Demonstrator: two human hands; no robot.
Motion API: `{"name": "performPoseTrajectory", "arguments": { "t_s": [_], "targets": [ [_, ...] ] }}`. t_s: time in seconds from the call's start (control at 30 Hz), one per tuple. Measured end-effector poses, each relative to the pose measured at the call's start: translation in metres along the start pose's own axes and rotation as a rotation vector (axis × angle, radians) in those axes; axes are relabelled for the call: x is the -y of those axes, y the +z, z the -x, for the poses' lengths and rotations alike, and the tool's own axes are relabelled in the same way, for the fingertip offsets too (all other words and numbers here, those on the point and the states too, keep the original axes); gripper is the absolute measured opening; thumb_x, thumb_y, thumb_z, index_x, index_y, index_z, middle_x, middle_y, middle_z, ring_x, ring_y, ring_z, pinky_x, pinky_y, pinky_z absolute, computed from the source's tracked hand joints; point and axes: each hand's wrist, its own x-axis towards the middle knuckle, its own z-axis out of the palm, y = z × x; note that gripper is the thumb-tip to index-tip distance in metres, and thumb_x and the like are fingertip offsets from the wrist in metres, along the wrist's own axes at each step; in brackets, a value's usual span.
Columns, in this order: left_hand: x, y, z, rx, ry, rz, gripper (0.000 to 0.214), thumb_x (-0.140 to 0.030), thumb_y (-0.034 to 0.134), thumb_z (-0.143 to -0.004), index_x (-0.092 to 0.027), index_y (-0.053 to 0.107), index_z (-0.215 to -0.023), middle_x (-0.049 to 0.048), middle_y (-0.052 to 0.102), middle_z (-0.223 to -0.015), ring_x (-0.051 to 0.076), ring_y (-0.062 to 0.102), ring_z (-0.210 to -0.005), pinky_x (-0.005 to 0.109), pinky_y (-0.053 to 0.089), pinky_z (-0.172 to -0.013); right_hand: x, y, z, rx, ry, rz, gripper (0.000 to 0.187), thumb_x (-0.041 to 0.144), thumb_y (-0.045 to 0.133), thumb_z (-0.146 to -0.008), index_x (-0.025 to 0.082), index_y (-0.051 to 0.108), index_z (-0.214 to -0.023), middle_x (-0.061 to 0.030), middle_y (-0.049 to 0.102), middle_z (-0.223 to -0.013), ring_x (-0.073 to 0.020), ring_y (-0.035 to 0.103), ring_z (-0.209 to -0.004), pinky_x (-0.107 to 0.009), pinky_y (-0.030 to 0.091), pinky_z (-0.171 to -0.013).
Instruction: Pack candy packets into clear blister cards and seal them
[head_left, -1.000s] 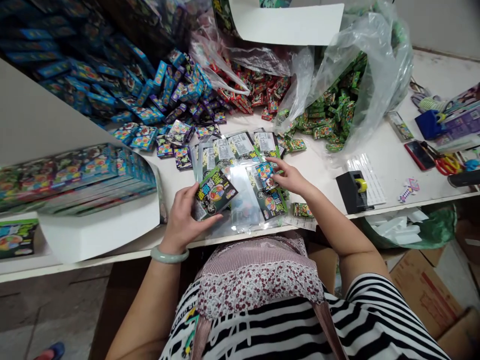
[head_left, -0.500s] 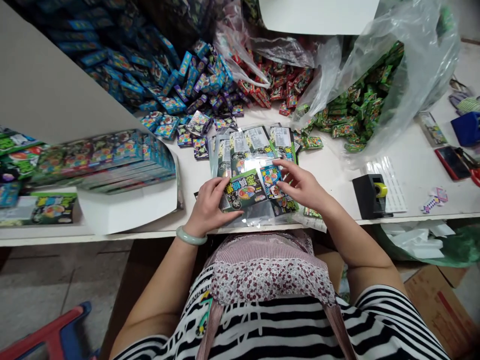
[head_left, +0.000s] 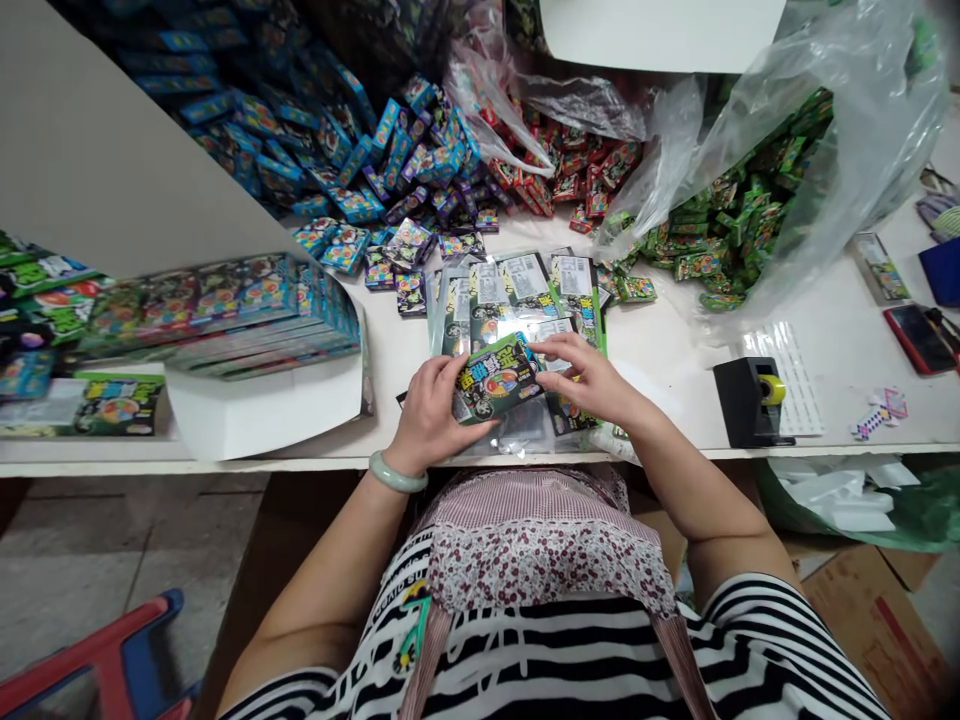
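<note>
At the near edge of the white table (head_left: 675, 350), just in front of the person's lap, the left hand (head_left: 427, 415) is closed around a small green packet (head_left: 496, 378), thumb on its printed face and fingers curled underneath, holding it tilted just above a fan of clear sleeves (head_left: 525, 290). The right hand (head_left: 592, 380) comes in from the right with its fingers pinched at the packet's far right corner, touching it. By my reading the step in hand is joining or sliding this packet together with another piece, and the next move calls for a steady left grip while the right fingertips line up the edges. The packet looks flat, glossy and card-stiff, green with bold lettering and a round coloured picture. Heaps of blue boxes (head_left: 330, 150) and green boxes (head_left: 735, 220) lie farther back.
</note>
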Motion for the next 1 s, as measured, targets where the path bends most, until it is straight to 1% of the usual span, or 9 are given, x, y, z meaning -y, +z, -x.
{"name": "performPoseTrajectory", "arguments": {
  "t_s": [0.1, 0.2, 0.23, 0.3, 0.4, 0.5, 0.67, 0.8, 1.0],
  "targets": [
    [-0.011, 0.006, 0.003, -0.07, -0.072, -0.006, 0.093, -0.052, 0.083, -0.065, -0.018, 0.042, -0.14, 0.0149, 0.053, -0.123, 0.034, 0.053, -0.116, 0.054, 0.049, -0.101, 0.003, 0.002, 0.001, 0.065, 0.025, -0.013, 0.053, 0.035, 0.07, -0.086, 0.03, 0.057, -0.137, -0.0095, 0.057, -0.13, -0.0222, 0.06, -0.11, -0.036, 0.06, -0.081],
    [-0.025, 0.007, 0.001, -0.127, -0.129, 0.056, 0.095, -0.056, 0.085, -0.061, -0.017, 0.043, -0.137, 0.0156, 0.053, -0.126, 0.036, 0.052, -0.12, 0.056, 0.047, -0.103, 0.007, 0.0, -0.001, 0.013, 0.037, -0.053, 0.052, 0.027, 0.065, -0.086, 0.029, 0.055, -0.137, -0.0056, 0.065, -0.122, -0.0176, 0.064, -0.094, -0.036, 0.058, -0.08],
    [-0.03, 0.005, -0.001, -0.12, -0.144, 0.118, 0.093, -0.058, 0.085, -0.062, -0.018, 0.044, -0.135, 0.0154, 0.054, -0.126, 0.035, 0.053, -0.12, 0.056, 0.047, -0.103, 0.01, -0.003, -0.002, -0.02, 0.024, -0.069, 0.048, 0.025, 0.063, -0.087, 0.028, 0.057, -0.134, -0.0047, 0.066, -0.12, -0.0169, 0.064, -0.093, -0.036, 0.058, -0.08],
    [-0.039, 0.003, -0.006, -0.075, -0.187, 0.314, 0.077, -0.056, 0.079, -0.073, -0.02, 0.045, -0.132, 0.0135, 0.057, -0.125, 0.03, 0.058, -0.115, 0.051, 0.051, -0.1, 0.017, -0.011, -0.002, -0.049, -0.029, -0.073, 0.041, 0.025, 0.06, -0.088, 0.026, 0.061, -0.129, -0.0045, 0.067, -0.12, -0.0175, 0.064, -0.098, -0.034, 0.057, -0.08],
    [-0.05, 0.005, -0.012, -0.034, -0.283, 0.679, 0.045, -0.044, 0.063, -0.09, -0.023, 0.047, -0.127, 0.0103, 0.063, -0.117, 0.023, 0.066, -0.105, 0.042, 0.057, -0.091, 0.029, -0.024, 0.001, 0.032, -0.118, 0.016, 0.034, 0.027, 0.057, -0.091, 0.026, 0.064, -0.125, -0.0052, 0.067, -0.122, -0.0191, 0.064, -0.106, -0.033, 0.055, -0.08],
    [-0.056, 0.014, -0.008, -0.062, -0.344, 0.866, 0.041, -0.038, 0.064, -0.09, -0.025, 0.047, -0.125, 0.008, 0.066, -0.11, 0.021, 0.068, -0.099, 0.038, 0.059, -0.085, 0.032, -0.025, 0.007, 0.073, -0.17, 0.144, 0.028, 0.027, 0.057, -0.093, 0.026, 0.066, -0.12, -0.0058, 0.068, -0.115, -0.02, 0.064, -0.104, -0.036, 0.054, -0.086],
    [-0.058, 0.022, 0.013, -0.036, -0.35, 0.854, 0.054, -0.037, 0.068, -0.087, -0.026, 0.045, -0.134, 0.0063, 0.067, -0.104, 0.019, 0.069, -0.09, 0.036, 0.06, -0.08, 0.028, -0.005, 0.018, 0.042, -0.199, 0.231, 0.017, 0.027, 0.06, -0.093, 0.026, 0.065, -0.11, -0.006, 0.066, -0.107, -0.0218, 0.063, -0.104, -0.039, 0.052, -0.091],
    [-0.055, 0.02, 0.026, -0.012, -0.32, 0.838, 0.06, -0.038, 0.068, -0.088, -0.028, 0.043, -0.142, 0.0072, 0.068, -0.108, 0.02, 0.069, -0.092, 0.035, 0.061, -0.079, 0.029, 0.004, 0.021, 0.11, -0.201, 0.25, 0.01, 0.026, 0.06, -0.094, 0.024, 0.064, -0.103, -0.0057, 0.063, -0.102, -0.0206, 0.062, -0.099, -0.037, 0.052, -0.088],
    [-0.047, 0.02, 0.035, 0.008, -0.271, 0.871, 0.06, -0.036, 0.068, -0.089, -0.03, 0.044, -0.144, 0.0083, 0.068, -0.12, 0.021, 0.069, -0.103, 0.037, 0.061, -0.087, 0.027, 0.008, 0.018, 0.191, -0.195, 0.183, 0.011, 0.026, 0.061, -0.093, 0.024, 0.063, -0.104, -0.0047, 0.06, -0.102, -0.0202, 0.06, -0.1, -0.037, 0.051, -0.089]
  ]
}}
